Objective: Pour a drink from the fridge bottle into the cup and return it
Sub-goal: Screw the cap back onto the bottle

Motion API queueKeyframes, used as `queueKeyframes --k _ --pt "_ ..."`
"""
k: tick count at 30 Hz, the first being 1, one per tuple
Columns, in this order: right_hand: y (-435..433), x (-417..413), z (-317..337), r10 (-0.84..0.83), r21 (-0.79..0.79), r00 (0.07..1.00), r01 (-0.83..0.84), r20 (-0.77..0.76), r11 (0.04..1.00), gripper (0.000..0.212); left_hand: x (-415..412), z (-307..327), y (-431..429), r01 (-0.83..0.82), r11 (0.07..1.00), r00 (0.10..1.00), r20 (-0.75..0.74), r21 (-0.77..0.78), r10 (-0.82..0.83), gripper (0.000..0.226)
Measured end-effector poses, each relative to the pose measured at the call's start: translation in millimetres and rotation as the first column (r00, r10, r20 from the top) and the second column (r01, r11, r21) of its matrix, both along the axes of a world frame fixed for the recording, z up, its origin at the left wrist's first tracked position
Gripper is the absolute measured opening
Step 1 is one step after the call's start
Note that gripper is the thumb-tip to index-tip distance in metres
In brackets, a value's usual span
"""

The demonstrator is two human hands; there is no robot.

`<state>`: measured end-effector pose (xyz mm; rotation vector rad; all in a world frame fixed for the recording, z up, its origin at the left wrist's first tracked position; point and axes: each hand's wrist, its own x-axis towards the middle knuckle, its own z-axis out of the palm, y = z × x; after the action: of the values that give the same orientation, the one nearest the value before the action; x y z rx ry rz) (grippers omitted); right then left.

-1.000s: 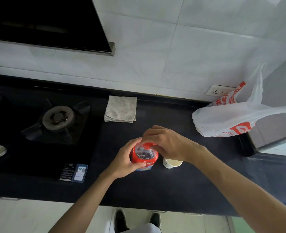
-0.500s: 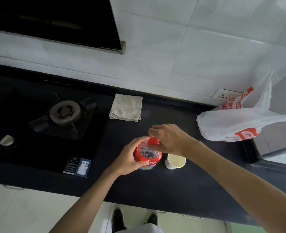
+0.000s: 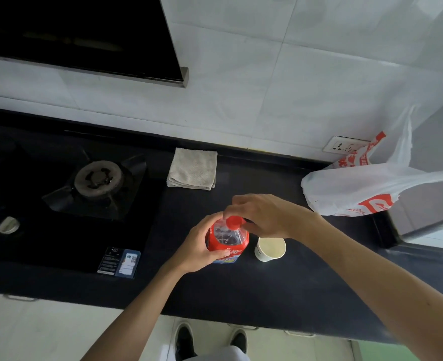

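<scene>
Bottle point(image 3: 227, 239) front and centre, standing upright on the dark bench point(image 3: 267, 295), just left of the paper cup point(image 3: 269, 249) and not quite touching it. Left hand point(image 3: 198, 247) wraps the red-labelled body, fingers point(image 3: 221, 254) curled round the near side and gripping it firmly. Right hand point(image 3: 263, 216) sits over the top, fingertips pinched onto the red cap point(image 3: 232, 222), and whether that cap is being tightened or loosened I can't say from up here.

Now, how will it handle? Clear plastic, so the wall should give a little under a squeeze, and a hard clamp while uncapped could push liquid up the neck. Dark liquid shows through the shoulder, so I judge it fairly full and with some weight to it. Straight from a fridge, it may be damp and slick, though I can't see any wetness. Best hold looks like the labelled waist, where the left hand already is. The cap is small and wants a fingertip pinch, nothing more.

That cup looks light and tippable, pale inside, and I can't tell if it holds drink. A folded cloth point(image 3: 192, 169) lies further back on the bench if anything spills.
</scene>
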<state>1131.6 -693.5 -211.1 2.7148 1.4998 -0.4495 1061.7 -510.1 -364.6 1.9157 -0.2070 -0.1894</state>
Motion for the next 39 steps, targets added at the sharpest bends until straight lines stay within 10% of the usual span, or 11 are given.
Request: queueKeyframes --k 15,23,36,39 --pt "24.8 -15.6 -16.3 -0.274 -0.048 0.925 0.296 0.263 0.954 0.052 1.3 0.4 -0.9 0.01 1.0 0.999 -0.04 0.003 -0.009 0.079" --pt "6.3 -17.0 -11.7 0.012 0.039 0.974 -0.021 0.226 0.999 0.044 0.9 -1.6 -1.4 -0.003 0.999 0.999 -0.038 0.042 0.005 0.079" --pt "19.9 -21.8 -34.4 -0.375 0.093 0.878 0.365 0.297 0.926 0.062 4.4 2.9 0.3 0.033 0.999 0.999 -0.036 0.018 -0.033 0.081" --pt "6.3 -11.7 -41.3 -0.227 0.21 0.913 0.162 0.339 0.964 0.063 4.0 1.8 0.2 0.041 0.999 0.999 -0.019 0.011 -0.04 0.082"
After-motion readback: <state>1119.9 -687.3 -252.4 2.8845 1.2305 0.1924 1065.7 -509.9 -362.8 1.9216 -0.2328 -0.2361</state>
